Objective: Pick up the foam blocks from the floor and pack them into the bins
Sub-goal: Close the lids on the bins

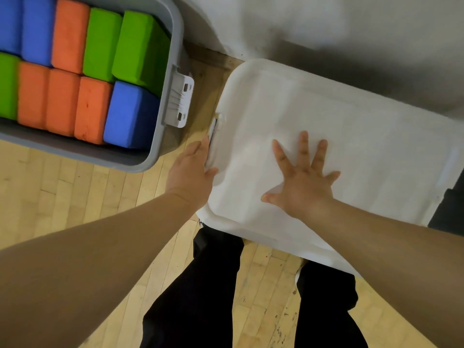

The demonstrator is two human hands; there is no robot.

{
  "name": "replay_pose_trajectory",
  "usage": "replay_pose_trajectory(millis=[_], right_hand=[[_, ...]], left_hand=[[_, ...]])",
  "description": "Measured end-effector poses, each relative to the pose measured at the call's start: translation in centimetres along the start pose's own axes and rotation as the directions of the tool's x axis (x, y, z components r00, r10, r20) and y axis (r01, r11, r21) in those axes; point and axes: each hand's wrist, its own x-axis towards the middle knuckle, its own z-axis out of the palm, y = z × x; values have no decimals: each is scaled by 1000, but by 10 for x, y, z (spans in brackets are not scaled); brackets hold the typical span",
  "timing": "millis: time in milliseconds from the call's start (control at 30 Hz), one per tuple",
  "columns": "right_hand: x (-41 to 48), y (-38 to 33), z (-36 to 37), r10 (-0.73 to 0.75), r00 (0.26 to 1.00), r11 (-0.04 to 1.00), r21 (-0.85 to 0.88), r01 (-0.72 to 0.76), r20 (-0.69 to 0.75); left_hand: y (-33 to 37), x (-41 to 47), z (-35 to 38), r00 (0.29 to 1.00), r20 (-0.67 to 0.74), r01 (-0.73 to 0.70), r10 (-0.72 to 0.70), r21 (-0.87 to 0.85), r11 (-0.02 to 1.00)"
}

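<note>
**A:** What's nearest?

**B:** Dark trousers [213, 285] over the wood floor [50, 187]. No loose block shows on it.

**A:** And the hands?

**B:** The right hand [301, 187] lies flat on the white lid [351, 136], fingers straight and spread, pressing. The left hand [189, 169] clasps the lid's left rim, thumb on top and fingers down the side by a small catch [213, 129]. Their tips are hidden.

**A:** Where are the foam blocks [93, 71]?

**B:** Farther left, in the open grey bin [160, 136]. They are blue, orange and green, standing in two tight rows and touching. A white latch [181, 100] sits at the bin's right end.

**A:** How would they handle?

**B:** Light, soft and grippy, I'd judge, and not fragile. Take one across its broad faces with a mild squeeze; it should compress enough to wedge into a gap. The lid looks thin and flexible, so push near the rim.
</note>
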Motion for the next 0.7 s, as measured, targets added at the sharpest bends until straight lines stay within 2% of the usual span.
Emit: replay_pose_trajectory(millis=[167, 267, 433, 533, 600, 633, 700], right_hand=[[-7, 16, 9, -43, 998, 999, 13, 44, -36], [-6, 26, 16, -72, 996, 997, 24, 73, -53], [-1, 26, 20, -86, 993, 996, 4, 87, -82], [-5, 33, 22, -119, 985, 992, 33, 124, -128], [-12, 47, 27, -161, 969, 982, 70, 176, -189], [-18, 58, 31, -177, 953, 974, 95, 206, -246], [-31, 91, 38, -122, 917, 962, 183, 204, -380]], left_hand=[[11, -6, -3, 998, 54, 44, -38, -131, 990], [15, -10, -4, 999, 38, 37, -32, -137, 990], [24, -11, 4, 998, 19, -62, 60, 120, 991], [24, -10, 2, 999, 40, -39, 34, 145, 989], [31, -15, -2, 999, 50, -2, -11, 271, 962], [39, -20, -3, 998, 55, -26, 7, 353, 935], [66, -29, 5, 982, 112, -186, 150, 463, 867]])
